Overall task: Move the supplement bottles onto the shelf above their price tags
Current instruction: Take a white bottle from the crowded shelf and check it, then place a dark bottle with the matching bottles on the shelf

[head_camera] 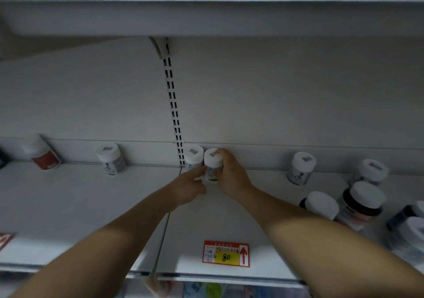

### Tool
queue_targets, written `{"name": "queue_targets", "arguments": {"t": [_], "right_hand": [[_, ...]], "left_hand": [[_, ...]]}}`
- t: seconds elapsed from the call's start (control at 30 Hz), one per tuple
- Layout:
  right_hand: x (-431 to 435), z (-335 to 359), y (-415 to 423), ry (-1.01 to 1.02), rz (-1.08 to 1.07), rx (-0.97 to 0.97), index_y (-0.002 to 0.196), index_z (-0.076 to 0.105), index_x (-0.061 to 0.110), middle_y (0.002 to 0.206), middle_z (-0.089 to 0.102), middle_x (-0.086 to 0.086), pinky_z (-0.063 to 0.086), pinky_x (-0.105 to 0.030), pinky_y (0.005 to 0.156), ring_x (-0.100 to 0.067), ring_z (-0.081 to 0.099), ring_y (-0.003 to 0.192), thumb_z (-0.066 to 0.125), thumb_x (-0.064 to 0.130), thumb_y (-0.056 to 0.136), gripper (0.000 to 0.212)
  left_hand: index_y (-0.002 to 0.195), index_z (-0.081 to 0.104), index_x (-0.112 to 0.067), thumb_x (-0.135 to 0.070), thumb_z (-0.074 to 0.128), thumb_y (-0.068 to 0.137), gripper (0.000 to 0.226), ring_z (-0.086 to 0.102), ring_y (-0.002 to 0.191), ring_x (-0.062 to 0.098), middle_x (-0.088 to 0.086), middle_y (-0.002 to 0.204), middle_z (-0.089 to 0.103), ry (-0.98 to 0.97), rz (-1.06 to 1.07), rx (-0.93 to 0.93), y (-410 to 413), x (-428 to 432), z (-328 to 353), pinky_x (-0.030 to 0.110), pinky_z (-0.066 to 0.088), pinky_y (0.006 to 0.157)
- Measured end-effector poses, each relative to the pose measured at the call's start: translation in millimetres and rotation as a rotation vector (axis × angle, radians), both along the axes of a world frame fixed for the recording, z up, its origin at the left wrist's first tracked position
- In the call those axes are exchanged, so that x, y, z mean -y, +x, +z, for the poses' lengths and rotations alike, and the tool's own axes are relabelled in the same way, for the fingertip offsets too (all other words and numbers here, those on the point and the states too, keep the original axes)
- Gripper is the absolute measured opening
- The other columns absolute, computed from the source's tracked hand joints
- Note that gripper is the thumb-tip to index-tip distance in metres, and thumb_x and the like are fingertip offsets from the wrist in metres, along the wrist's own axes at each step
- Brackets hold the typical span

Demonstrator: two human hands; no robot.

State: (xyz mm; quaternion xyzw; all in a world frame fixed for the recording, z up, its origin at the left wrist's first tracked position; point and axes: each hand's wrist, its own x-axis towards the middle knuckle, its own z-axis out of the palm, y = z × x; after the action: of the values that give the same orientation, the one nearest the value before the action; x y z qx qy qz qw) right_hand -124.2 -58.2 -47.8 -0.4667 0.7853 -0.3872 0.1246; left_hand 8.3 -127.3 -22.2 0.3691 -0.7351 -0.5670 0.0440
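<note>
Two small white-capped supplement bottles stand side by side at the back of the white shelf (91,206). My right hand (231,176) grips the right bottle (212,162) around its body. My left hand (190,188) reaches in from the left with a finger stretched out to the same bottle's lower side, just below the left bottle (193,158). A red and yellow price tag (226,253) marked 80, with a red arrow, sits at the shelf's front edge below them.
Another small white bottle (111,161) stands to the left, and a red-labelled one (42,154) further left. To the right are a white bottle (300,168) and several larger dark jars (362,202) with white lids. An upper shelf (206,11) hangs overhead. A slotted upright (173,109) runs up the back wall.
</note>
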Motion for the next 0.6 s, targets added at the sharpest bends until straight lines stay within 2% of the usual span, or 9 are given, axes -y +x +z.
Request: {"name": "queue_targets", "arguments": {"t": [0.1,0.17,0.2,0.3,0.43,0.6], "right_hand": [[-10.7,12.7,0.9,0.032,0.004,-0.002,0.141,0.031,0.015,0.143,0.035,-0.013,0.036,-0.033,0.099,-0.03,0.043,0.127,0.057,0.017,0.089,0.058],[-22.6,28.9,2.2,0.036,0.005,-0.022,0.141,0.031,0.013,0.143,0.033,-0.015,0.034,-0.031,0.1,-0.03,0.041,0.128,0.058,0.019,0.09,0.058],[-33.7,39.5,3.9,0.028,0.003,-0.045,0.142,0.03,0.012,0.145,0.032,-0.014,0.032,-0.03,0.101,-0.029,0.039,0.13,0.057,0.019,0.091,0.058],[-76.6,75.4,5.0,-0.043,-0.062,-0.108,0.142,0.033,0.014,0.145,0.034,-0.011,0.03,-0.026,0.102,-0.025,0.04,0.129,0.055,0.019,0.093,0.054],[-142.3,112.8,-4.0,-0.028,-0.21,-0.155,0.138,0.039,0.018,0.141,0.039,-0.006,0.031,-0.021,0.097,-0.021,0.042,0.126,0.051,0.019,0.094,0.046],[-214.3,107.8,-6.6,0.046,-0.356,-0.164,0.139,0.04,0.013,0.141,0.043,-0.012,0.033,-0.021,0.097,-0.027,0.044,0.127,0.054,0.014,0.091,0.05]], "left_hand": [[0.131,0.045,-0.025,0.006,0.053,0.084,0.057,0.05,0.101,0.014,-0.001,0.128,0.049,-0.059,-0.006,-0.029,8.0,-4.2,14.2,0.023,0.042,0.077],[0.122,0.047,-0.026,0.007,0.053,0.085,0.05,0.052,0.091,0.01,-0.002,0.116,0.054,-0.059,0.002,-0.078,12.0,-4.5,23.7,0.016,0.043,0.072],[0.122,0.046,-0.026,0.005,0.055,0.085,0.049,0.053,0.091,0.01,-0.001,0.116,0.055,-0.076,-0.008,-0.09,13.3,-7.7,29.2,0.015,0.044,0.072],[0.137,0.041,-0.023,-0.007,0.061,0.084,0.059,0.048,0.107,0.015,0.007,0.138,0.046,-0.173,-0.123,-0.082,10.7,-20.2,44.0,0.021,0.041,0.077],[0.142,0.032,-0.03,-0.014,0.064,0.085,0.068,0.034,0.133,0.015,-0.004,0.149,0.03,-0.182,-0.264,-0.124,-3.5,-60.0,55.0,0.022,0.036,0.093],[0.143,0.023,-0.037,-0.016,0.064,0.084,0.075,0.029,0.139,0.018,-0.004,0.153,0.025,-0.153,-0.417,-0.145,-26.8,-119.8,46.1,0.03,0.038,0.1]]}}
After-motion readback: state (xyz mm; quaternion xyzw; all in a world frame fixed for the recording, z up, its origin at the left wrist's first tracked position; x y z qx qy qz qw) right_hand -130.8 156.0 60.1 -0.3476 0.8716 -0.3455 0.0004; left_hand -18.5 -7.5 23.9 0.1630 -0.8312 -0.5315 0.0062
